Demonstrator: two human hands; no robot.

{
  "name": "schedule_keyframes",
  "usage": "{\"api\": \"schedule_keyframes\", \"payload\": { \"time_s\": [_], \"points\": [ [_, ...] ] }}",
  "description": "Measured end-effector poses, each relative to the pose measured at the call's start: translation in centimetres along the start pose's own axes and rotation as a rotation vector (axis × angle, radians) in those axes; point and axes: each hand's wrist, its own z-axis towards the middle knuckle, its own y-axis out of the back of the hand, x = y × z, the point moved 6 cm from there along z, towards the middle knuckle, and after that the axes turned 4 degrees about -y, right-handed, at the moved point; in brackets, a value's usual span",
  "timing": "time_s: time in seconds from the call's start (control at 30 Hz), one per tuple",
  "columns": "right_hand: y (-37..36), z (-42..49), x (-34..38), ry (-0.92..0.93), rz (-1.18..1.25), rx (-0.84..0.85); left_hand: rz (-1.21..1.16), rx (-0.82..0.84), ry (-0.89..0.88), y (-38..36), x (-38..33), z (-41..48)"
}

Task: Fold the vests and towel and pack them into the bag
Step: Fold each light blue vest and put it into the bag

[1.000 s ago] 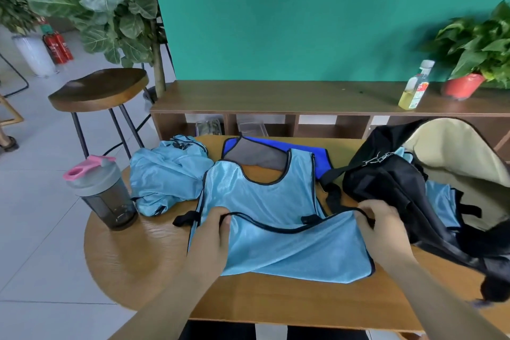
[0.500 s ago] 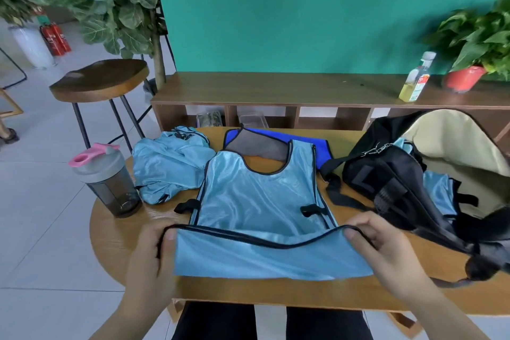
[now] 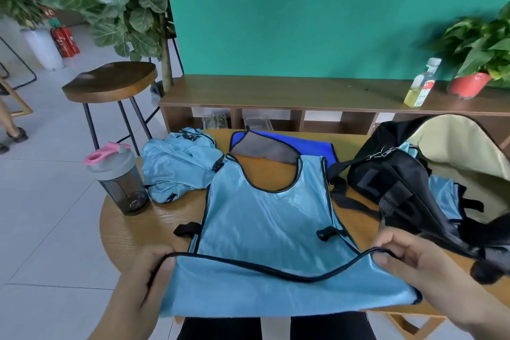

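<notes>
Vest [image 3: 265, 218], shiny light blue with black trim, lies flat; both hands pinch its near hem corners.

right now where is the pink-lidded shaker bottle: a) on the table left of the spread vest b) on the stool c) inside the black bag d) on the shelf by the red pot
a: the shaker bottle stands upright on the round table, left of the light blue vest.

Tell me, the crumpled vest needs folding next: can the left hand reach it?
Probably, once freed: the left hand pinches the flat vest; only bare table separates it from the crumpled vest.
</notes>
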Motion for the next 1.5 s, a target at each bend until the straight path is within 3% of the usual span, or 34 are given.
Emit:
{"api": "schedule_keyframes", "payload": {
  "time_s": [0.1,0.17,0.33,0.47,0.63,0.83,0.97,1.03,1.17,1.37,1.5],
  "points": [
    [-0.2,0.7,-0.6,-0.099,-0.059,0.108,-0.105,0.161,0.118,-1.0,1.1,0.7],
    [-0.2,2.3,-0.5,-0.096,-0.146,0.095,-0.110,0.193,0.168,-1.5,1.9,2.2],
    [-2.2,9.5,0.1,-0.004,-0.440,-0.207,0.029,0.170,0.183,-5.4,3.9,7.7],
    [-5.3,14.0,-4.6,-0.121,-0.525,-0.279,0.087,0.299,0.220,-11.1,5.9,8.7],
    [-4.5,12.4,-7.3,-0.152,-0.609,-0.494,0.112,0.256,0.231,-11.9,5.9,6.5],
    [-4.9,10.9,-7.4,-0.294,-0.862,-0.511,0.068,0.329,0.185,-12.1,4.9,6.6],
    [-5.3,11.5,-6.9,-0.356,-0.898,-0.504,0.189,0.182,0.088,-11.2,5.0,11.4],
    [-5.4,11.6,-6.9,-0.368,-0.929,-0.494,0.248,0.142,0.194,-11.4,7.0,14.6],
    [-5.4,11.8,-6.9,-0.369,-0.964,-0.470,0.141,0.336,0.552,-13.6,10.9,19.1],
    [-5.1,12.3,-6.8,-0.385,-0.967,-0.445,-0.323,0.365,0.893,-15.6,11.3,20.5],
    [-5.0,12.4,-7.0,-0.385,-0.968,-0.447,-0.404,0.464,0.917,-16.8,11.6,20.7]
  ]
}}
